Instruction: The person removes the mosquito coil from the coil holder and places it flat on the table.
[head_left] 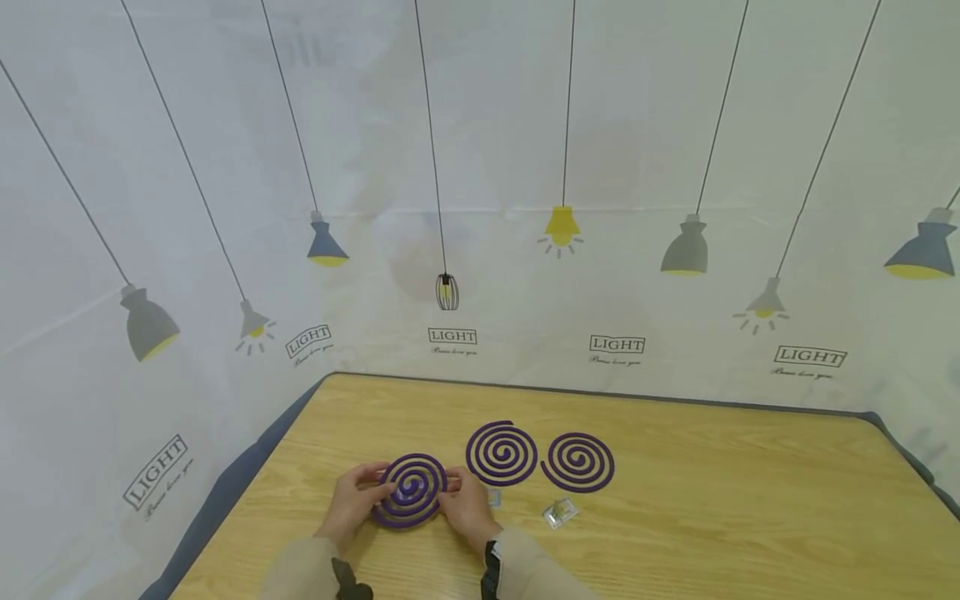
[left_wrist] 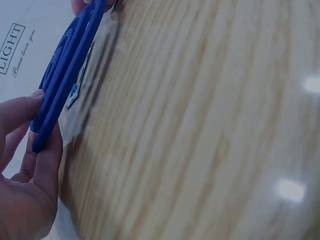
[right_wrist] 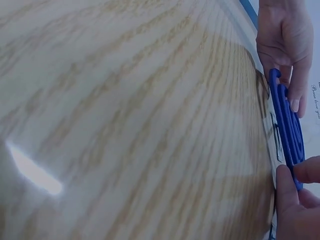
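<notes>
A dark purple mosquito coil [head_left: 411, 492], blue-looking in the wrist views, is held up just above the wooden table between both hands. My left hand [head_left: 354, 500] pinches its left edge, thumb on the upper face and fingers beneath. On the opposite edge my right hand [head_left: 467, 503] pinches it the same way. In the left wrist view the coil [left_wrist: 67, 75] appears nearly edge-on, with the left hand [left_wrist: 30, 170] gripping its lower end. The right wrist view shows the coil [right_wrist: 287, 125] between the left hand [right_wrist: 287, 45] and the right hand [right_wrist: 300, 200].
Two more purple coils, one [head_left: 502, 454] nearer the middle and one [head_left: 578, 462] to its right, lie flat on the wooden table [head_left: 712, 500]. A small clear packet [head_left: 560, 512] lies in front of them. Another small piece [head_left: 494, 497] shows beside the right hand. White printed sheeting [head_left: 510, 333] surrounds the table.
</notes>
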